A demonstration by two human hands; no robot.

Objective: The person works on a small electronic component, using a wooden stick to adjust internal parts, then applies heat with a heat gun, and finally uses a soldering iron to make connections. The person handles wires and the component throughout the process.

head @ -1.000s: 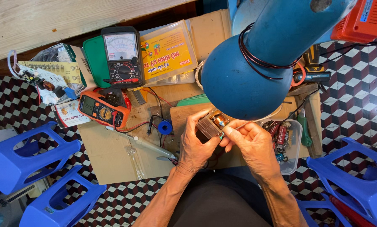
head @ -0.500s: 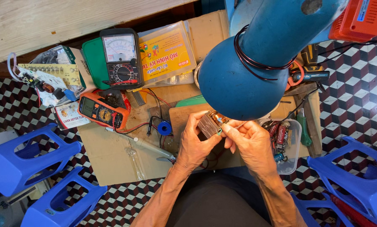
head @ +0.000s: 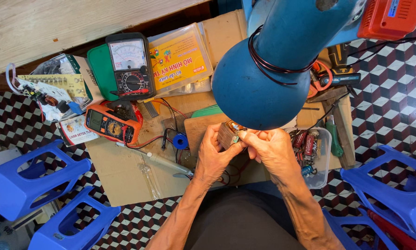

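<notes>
My left hand (head: 215,155) and my right hand (head: 272,150) meet over a brown board, both gripping a small brown block-shaped part with copper windings (head: 228,132). The left hand clasps it from the left, its thumb on the near face. The right hand's fingertips pinch its right end. A large blue lamp head (head: 263,81) hangs just above and hides the part's far side.
An orange multimeter (head: 111,124), a black analogue meter (head: 130,65), a yellow packet (head: 179,59), a circuit board (head: 50,90) and a soldering iron (head: 164,162) lie on cardboard. A clear tray of components (head: 315,155) sits right. Blue plastic stools (head: 31,185) flank both sides.
The view has shifted slightly. Both hands stay closed on the small part and work it in place below the lamp.
</notes>
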